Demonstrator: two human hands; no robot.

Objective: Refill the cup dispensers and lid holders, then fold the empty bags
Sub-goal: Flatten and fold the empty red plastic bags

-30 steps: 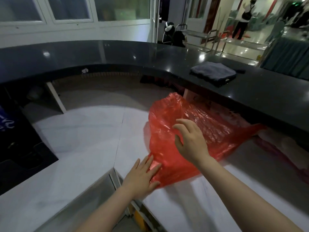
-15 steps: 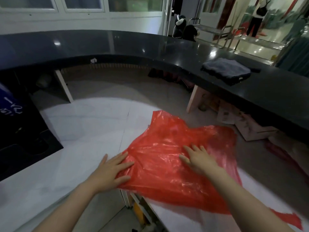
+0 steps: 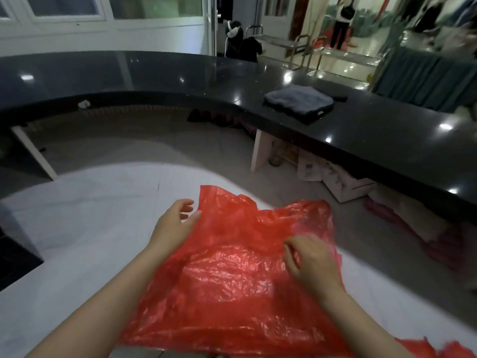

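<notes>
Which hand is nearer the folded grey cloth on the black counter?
Right. The right hand rests on the red bag toward its right side, below the grey cloth. The left hand is at the bag's left edge, farther from it.

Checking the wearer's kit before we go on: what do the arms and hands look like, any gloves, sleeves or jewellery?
Both forearms are bare right to the bottom edge of the picture; no sleeve shows. The left hand and the right hand wear no gloves. No watch, bracelet or ring is visible on either wrist or on the fingers that show. No markings or bandages can be seen.
</notes>
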